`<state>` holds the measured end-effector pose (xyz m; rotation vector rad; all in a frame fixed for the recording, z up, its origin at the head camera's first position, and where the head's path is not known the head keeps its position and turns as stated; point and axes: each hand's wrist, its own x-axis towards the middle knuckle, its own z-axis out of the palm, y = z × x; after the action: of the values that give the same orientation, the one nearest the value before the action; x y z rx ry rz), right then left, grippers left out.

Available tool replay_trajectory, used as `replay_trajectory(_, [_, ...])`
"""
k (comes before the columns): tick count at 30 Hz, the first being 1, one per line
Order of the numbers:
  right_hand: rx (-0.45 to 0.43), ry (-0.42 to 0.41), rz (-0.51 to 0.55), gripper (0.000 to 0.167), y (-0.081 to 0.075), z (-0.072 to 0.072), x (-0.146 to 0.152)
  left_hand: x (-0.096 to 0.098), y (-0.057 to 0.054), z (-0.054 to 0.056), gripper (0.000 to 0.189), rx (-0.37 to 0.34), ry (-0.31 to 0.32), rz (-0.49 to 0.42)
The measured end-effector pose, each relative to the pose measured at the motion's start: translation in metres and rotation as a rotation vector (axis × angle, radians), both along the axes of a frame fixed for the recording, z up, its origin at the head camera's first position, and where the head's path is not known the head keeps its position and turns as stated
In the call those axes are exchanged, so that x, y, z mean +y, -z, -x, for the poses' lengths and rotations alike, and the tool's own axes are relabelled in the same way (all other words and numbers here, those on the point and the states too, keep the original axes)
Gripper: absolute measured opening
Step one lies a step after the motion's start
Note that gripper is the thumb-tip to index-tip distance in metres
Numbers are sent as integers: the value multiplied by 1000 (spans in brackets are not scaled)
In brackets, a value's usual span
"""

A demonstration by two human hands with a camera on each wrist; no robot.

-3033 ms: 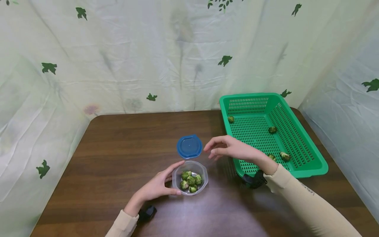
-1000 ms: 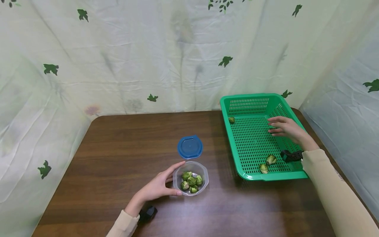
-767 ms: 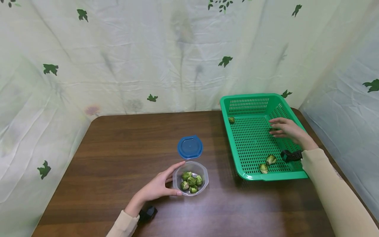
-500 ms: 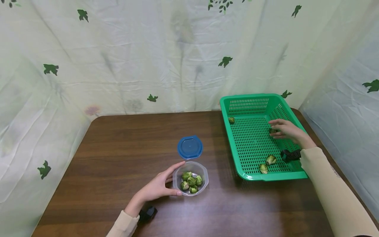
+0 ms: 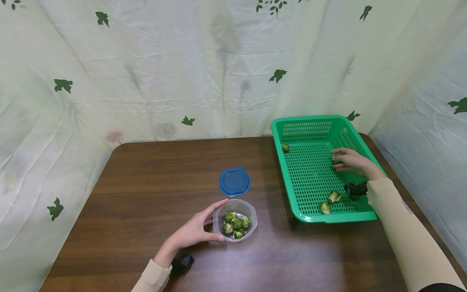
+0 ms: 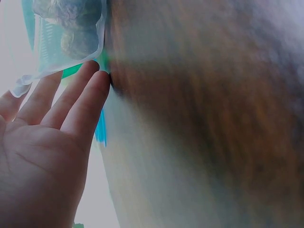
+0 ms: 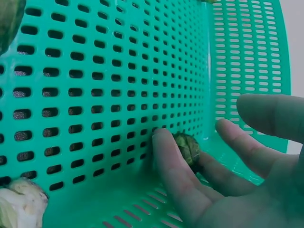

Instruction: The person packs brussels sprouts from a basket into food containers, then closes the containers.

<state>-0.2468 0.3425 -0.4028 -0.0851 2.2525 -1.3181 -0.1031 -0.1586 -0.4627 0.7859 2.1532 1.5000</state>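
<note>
Sprout (image 7: 189,149) in the basket (image 5: 310,174), at two o'clock from the tub (image 5: 251,209), is pinched between thumb and finger of our right hand (image 5: 352,161), how firmly we cannot tell. We judge it light, firm and apt to roll, best held by its round sides; our left hand (image 5: 193,229) cups the tub.

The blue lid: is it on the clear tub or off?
Off: the blue lid lies on the table beyond the clear tub, whose uncovered top shows sprouts inside.
</note>
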Motion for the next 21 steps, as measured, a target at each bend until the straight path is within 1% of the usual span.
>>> replay_trajectory(6, [10,12,18,53,0,1,-1,0,2,0,93,-14,-3,-12])
replay_trajectory(10, [24,21,35,52,0,0,-3,0,1,0,92,-17,-3,-8])
replay_trajectory(17, [-2,7,41,49,1,1,-5,0,0,0,89,5,4,-12])
replay_trajectory(21, [-24,-19,35,51,4,2,-3,0,0,0,89,12,1,3])
